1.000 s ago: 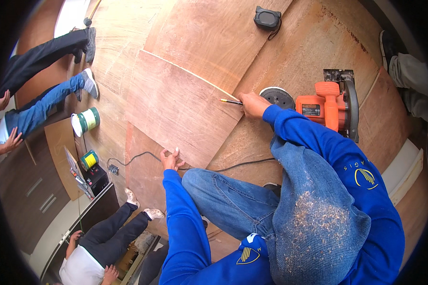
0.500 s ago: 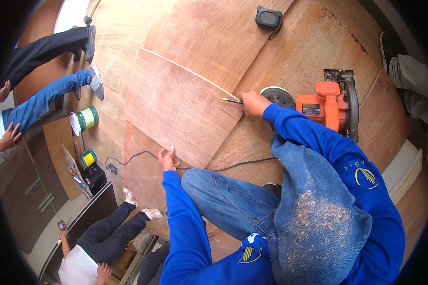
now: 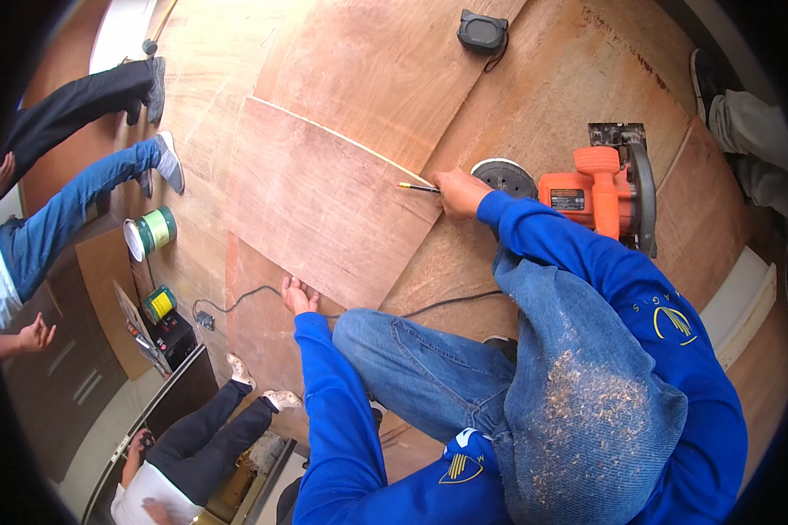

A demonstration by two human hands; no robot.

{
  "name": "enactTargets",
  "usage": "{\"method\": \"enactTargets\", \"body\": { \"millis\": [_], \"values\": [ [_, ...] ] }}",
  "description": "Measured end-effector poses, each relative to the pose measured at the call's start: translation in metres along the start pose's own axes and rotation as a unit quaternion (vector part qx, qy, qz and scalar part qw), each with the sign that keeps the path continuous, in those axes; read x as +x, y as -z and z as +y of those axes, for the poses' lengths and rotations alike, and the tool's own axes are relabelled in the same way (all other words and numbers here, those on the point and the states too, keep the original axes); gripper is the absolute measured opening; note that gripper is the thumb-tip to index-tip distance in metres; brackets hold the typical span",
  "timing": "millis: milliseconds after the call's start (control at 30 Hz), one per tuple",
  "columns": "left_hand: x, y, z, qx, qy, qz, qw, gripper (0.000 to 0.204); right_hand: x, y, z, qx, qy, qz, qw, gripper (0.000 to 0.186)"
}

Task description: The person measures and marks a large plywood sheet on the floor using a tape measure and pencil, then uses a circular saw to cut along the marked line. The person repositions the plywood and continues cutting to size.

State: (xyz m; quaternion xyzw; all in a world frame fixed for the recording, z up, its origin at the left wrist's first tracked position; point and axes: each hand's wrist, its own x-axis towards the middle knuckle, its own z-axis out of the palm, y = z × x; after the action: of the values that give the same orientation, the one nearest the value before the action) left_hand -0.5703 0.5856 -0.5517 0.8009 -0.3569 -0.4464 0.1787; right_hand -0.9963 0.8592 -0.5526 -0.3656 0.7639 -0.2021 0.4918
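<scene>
Plywood panel (image 3: 328, 203), lying flat, right hand (image 3: 461, 192) gripping a pencil (image 3: 419, 187), left hand (image 3: 299, 296) at the panel's edge, grip unclear

Floor: light-brown, wood-grained surface (image 3: 203, 96), marked with pale scratches. Upper left: smooth reddish-brown panel (image 3: 72, 57), adjoined by a bright white flat strip (image 3: 123, 35); wall, door or window, it cannot be told which. Left: dark-brown, wood-grained furniture front (image 3: 57, 411) bearing narrow pale strips (image 3: 87, 392); a thin tan wooden sheet (image 3: 105, 302) stands near it. Upper right: pale grey band (image 3: 734, 44) bordering the floor. Light: soft, with a whitish sheen on the floor.
</scene>
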Motion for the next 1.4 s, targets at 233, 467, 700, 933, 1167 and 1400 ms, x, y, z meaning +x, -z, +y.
{"method": "enactTargets", "body": {
  "millis": [233,467,700,933,1167,1400],
  "values": [
    [0.003,0.001,0.003,0.011,-0.015,-0.068,0.998,0.049,0.001,0.000,0.001,-0.004,0.019,0.004,1.000,0.021],
    [-0.005,0.000,0.005,0.054,-0.037,-0.076,0.995,0.053,0.000,-0.001,0.001,-0.002,0.011,0.009,1.000,0.020],
    [-0.005,0.002,0.006,0.033,-0.027,-0.078,0.996,0.053,0.002,-0.001,0.001,-0.009,0.008,-0.001,1.000,0.020],
    [0.001,0.000,0.006,0.060,-0.024,-0.087,0.994,0.055,-0.002,0.001,-0.001,-0.009,0.016,0.008,1.000,0.023],
    [0.001,-0.003,0.006,0.075,-0.030,-0.098,0.992,0.060,-0.005,0.010,-0.006,-0.012,0.005,-0.031,0.999,0.023],
    [-0.013,-0.009,0.011,0.073,-0.042,-0.092,0.992,0.063,-0.010,0.013,-0.008,-0.008,0.016,-0.017,1.000,0.023]
  ]
}}
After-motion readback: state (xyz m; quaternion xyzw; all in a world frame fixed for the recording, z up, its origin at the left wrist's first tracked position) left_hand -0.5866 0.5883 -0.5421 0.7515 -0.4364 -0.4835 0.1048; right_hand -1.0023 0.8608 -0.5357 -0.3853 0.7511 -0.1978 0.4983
